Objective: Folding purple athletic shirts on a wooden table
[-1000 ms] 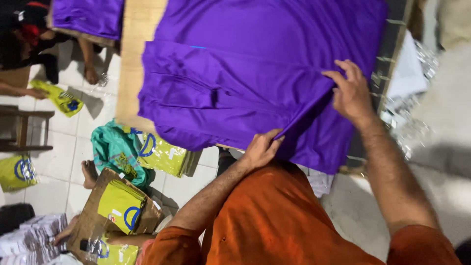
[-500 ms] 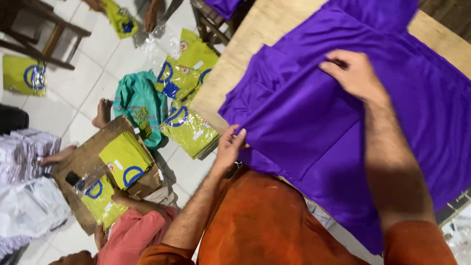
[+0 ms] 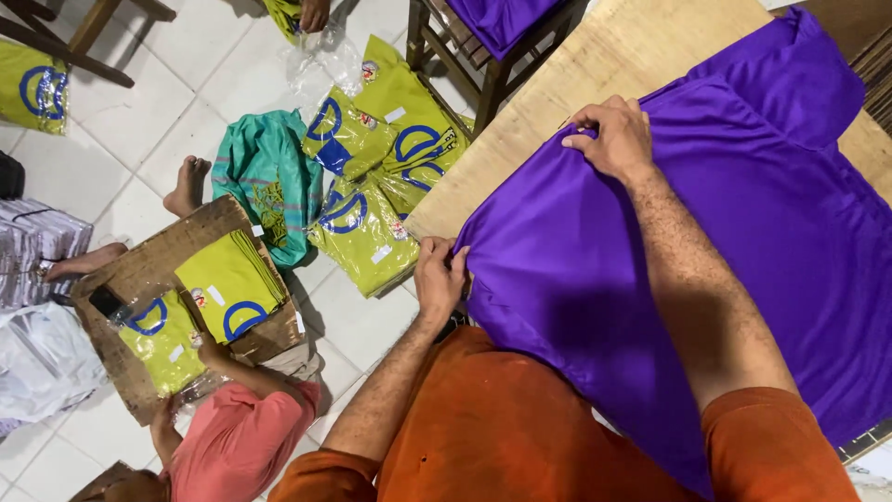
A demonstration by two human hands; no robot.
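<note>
Far left, floor: grey bundles (image 3: 32,251) and white bags (image 3: 42,358) at the frame edge. Beside them, a cardboard sheet (image 3: 153,265) carries a folded yellow-green shirt (image 3: 232,284); a co-worker in a pink top (image 3: 237,437) sits below it, handling a bagged shirt (image 3: 163,339). Teal cloth (image 3: 265,181) and more bagged yellow-green shirts (image 3: 372,177) fill the tiles up to the bench (image 3: 557,102) edge; little bare floor between them.

Left hand (image 3: 439,277): fingers closed, pinching the purple shirt (image 3: 595,279) at its near-left corner, right at the bench edge. Right hand (image 3: 613,138): fingers closed on the shirt's far-left fold, over the bench. The shirt lies spread across the bench, its near hem overhanging toward the orange-clad lap. Bare wood shows left and beyond the fold. A wooden chair (image 3: 483,56) stands just beside the bench.
</note>
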